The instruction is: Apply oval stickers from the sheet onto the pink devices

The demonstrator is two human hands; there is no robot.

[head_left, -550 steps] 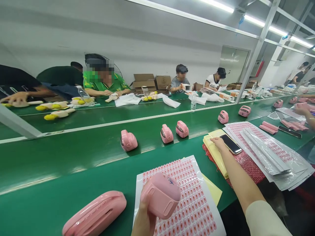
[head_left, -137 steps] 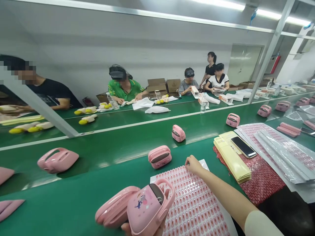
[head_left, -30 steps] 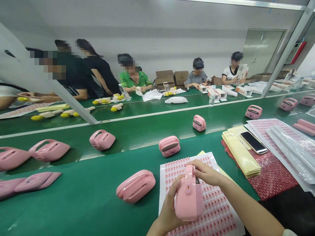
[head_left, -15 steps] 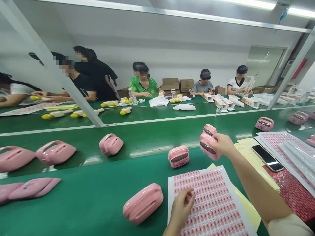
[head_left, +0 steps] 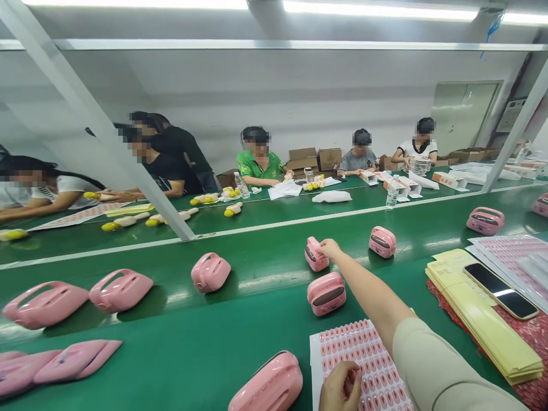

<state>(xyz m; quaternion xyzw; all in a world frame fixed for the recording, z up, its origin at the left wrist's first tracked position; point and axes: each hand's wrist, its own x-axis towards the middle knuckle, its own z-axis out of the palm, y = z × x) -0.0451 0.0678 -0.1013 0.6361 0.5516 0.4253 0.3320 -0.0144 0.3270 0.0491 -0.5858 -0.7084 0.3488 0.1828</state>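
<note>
My right hand (head_left: 330,249) reaches far out over the green belt (head_left: 257,268), its fingers closed on a small pink case (head_left: 315,256) that rests on the belt. My left hand (head_left: 340,388) lies at the bottom edge on a white sheet of pink stickers (head_left: 377,359), fingers curled in; what they pinch, if anything, is hidden. A larger pink case (head_left: 268,385) lies just left of that hand. Another pink case (head_left: 326,292) stands beyond the sheet's far edge, under my right forearm.
More pink cases (head_left: 382,241) (head_left: 210,272) and pink shells (head_left: 120,289) ride the belt. At right lie a phone (head_left: 500,282) on yellow sheets (head_left: 483,322) and red wrap (head_left: 535,337). A slanted metal post (head_left: 128,165) crosses left. Several people work across the far table.
My right hand has carried the pink case from mid-air farther out and left, down onto the belt. My left hand stays curled on the sticker sheet. The view has tilted up slightly.
</note>
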